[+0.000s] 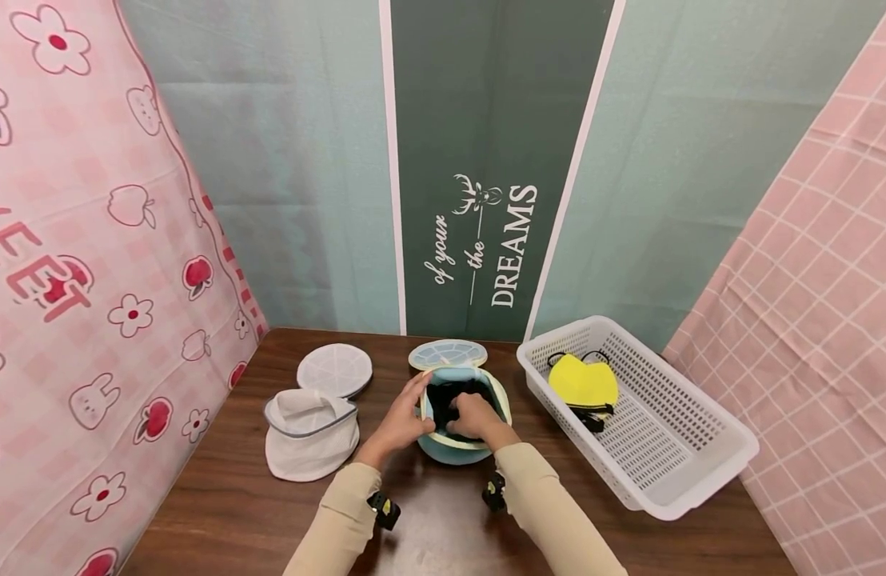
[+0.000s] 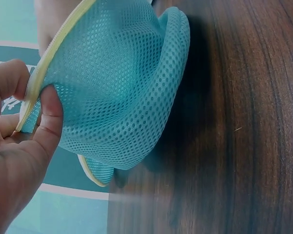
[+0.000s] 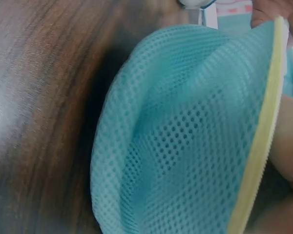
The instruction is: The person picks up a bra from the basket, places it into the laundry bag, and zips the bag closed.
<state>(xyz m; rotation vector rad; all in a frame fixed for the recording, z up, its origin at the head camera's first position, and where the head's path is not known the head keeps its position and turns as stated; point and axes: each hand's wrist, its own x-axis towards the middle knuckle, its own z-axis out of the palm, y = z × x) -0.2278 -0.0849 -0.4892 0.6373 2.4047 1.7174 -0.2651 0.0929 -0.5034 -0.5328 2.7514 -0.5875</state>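
A light blue mesh laundry bag with yellow zipper edging stands unzipped on the table, its round lid folded back behind it. My left hand pinches the zipper rim on the left side; in the left wrist view, thumb and fingers grip the yellow edge. My right hand reaches over the rim into the bag, beside black fabric lying inside. Its fingertips are hidden, and in the right wrist view the mesh wall covers most of the inside.
On the left, a white laundry bag with grey edging stands with its lid laid back. A white plastic basket at the right contains a yellow cupped garment with black straps. Fabric backdrops border the wooden table.
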